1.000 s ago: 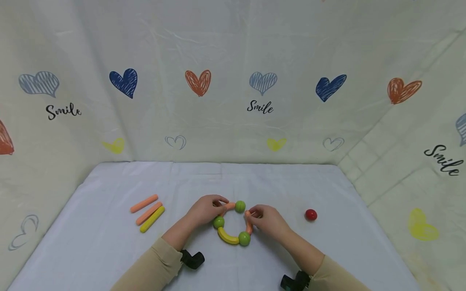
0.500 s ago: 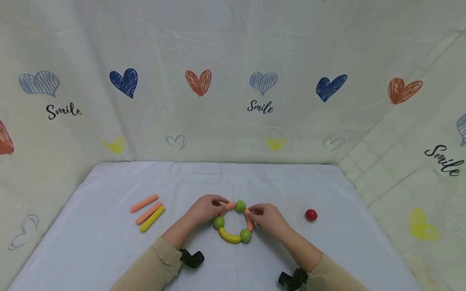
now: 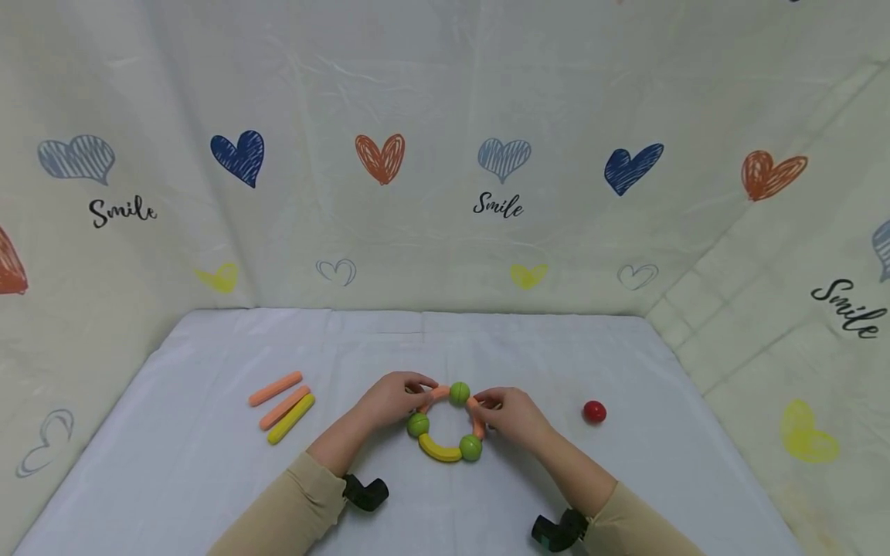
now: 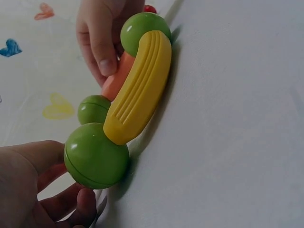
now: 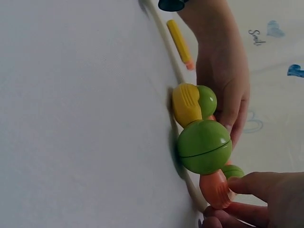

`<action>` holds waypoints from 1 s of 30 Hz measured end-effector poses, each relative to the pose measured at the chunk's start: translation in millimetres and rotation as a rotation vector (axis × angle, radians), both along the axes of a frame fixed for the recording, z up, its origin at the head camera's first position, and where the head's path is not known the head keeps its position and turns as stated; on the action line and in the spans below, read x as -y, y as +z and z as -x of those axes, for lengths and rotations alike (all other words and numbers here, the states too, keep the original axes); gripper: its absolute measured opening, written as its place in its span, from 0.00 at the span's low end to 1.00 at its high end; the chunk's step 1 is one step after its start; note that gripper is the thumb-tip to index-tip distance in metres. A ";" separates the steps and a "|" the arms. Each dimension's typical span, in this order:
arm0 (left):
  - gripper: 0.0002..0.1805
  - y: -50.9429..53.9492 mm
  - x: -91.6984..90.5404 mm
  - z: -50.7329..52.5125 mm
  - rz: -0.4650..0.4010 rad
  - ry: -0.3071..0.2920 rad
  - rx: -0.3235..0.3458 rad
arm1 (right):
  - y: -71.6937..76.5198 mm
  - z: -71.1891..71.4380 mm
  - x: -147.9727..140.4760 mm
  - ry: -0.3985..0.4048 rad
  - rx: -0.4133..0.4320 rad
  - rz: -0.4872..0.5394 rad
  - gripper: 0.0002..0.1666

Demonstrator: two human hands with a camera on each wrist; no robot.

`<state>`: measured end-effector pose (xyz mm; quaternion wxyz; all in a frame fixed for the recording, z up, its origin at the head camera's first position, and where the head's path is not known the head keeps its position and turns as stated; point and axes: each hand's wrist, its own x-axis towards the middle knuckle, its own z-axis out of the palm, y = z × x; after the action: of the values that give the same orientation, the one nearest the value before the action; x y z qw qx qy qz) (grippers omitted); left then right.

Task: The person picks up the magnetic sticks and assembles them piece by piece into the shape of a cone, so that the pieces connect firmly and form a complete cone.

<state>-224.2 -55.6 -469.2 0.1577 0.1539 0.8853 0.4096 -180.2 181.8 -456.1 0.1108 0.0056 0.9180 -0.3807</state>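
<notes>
Just R of the far green ball, my R fingers pinch the R orange arc, long axis approx. near-to-far. My L fingers grip the L orange arc.

At middle of table, find ring. At its far point: far ball; at left: left ball; at near right: near ball. Between far and left balls: rear curved piece, with left hand at its outer side. Between left and near balls: front curved piece. Between near and far balls: right curved piece, with right hand at its outer side. Well left of ring, note far stick, then before it middle stick, with near stick just beside. Well right of ring: lone ball. Behind table and along both sides: drape.
</notes>
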 end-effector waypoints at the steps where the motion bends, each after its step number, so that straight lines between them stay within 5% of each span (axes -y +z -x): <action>1: 0.13 0.3 0.1 0.0 -0.002 0.001 0.002 | 0.4 0.0 0.2 -0.002 0.004 0.000 0.18; 15: 0.14 -2.7 1.1 -1.3 0.011 0.014 0.002 | -3.2 6.9 -2.6 0.017 0.031 0.033 0.18; 30: 0.17 -4.9 6.3 -14.8 0.075 0.096 -0.020 | -2.4 28.4 2.9 0.081 0.029 -0.004 0.15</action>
<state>-209.3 -61.9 -474.2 0.1348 0.1092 0.9078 0.3818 -208.6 178.9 -458.5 0.1393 -0.0259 0.9167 -0.3737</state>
